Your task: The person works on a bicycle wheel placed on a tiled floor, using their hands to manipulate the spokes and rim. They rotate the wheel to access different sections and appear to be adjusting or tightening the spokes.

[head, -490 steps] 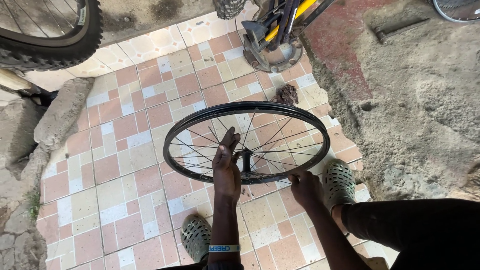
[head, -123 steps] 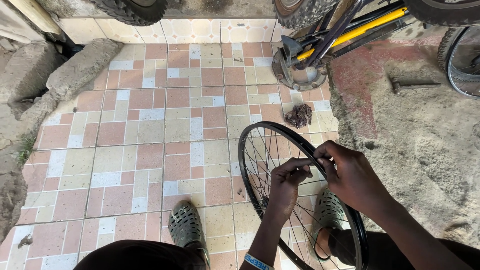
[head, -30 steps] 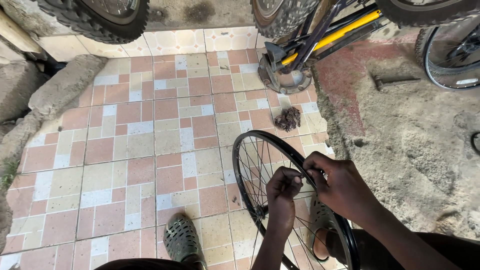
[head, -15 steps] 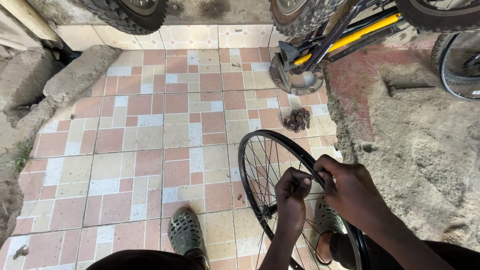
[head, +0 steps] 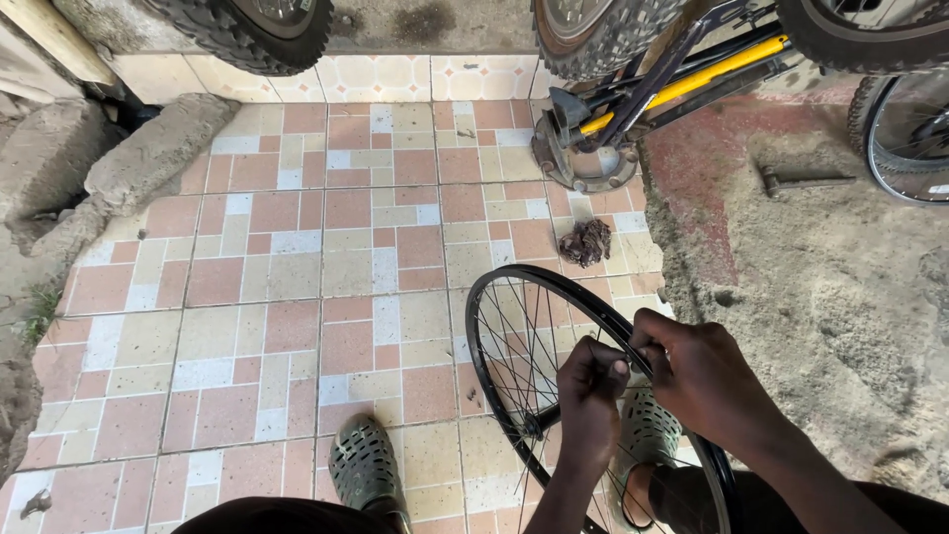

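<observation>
Bicycle wheel rim (head: 494, 297), black with thin spokes, stands upright on the tiled floor (head: 297, 297) between the person's feet, its far arc toward the top of the view and its near part hidden behind the arms. Left hand (head: 590, 396) is curled almost shut, fingertips pinched together on a spoke inside the wheel. Right hand (head: 700, 371) is also closed, thumb and fingers gripping the rim's upper right edge just beside the left hand; the two hands nearly touch. Whether either hand holds a small tool cannot be told.

A grey-green perforated clog (head: 364, 465) sits left of the wheel on the tiles, and a second clog (head: 647, 435) shows through the spokes under the hands. A dark crumpled rag (head: 585, 240) lies on the tiles just beyond the rim. Farther back, a round metal stand base (head: 585, 163) carries a bicycle frame with a yellow tube (head: 692, 79). Knobby tyres (head: 247, 35) line the top edge. No packages or signs can be made out.
</observation>
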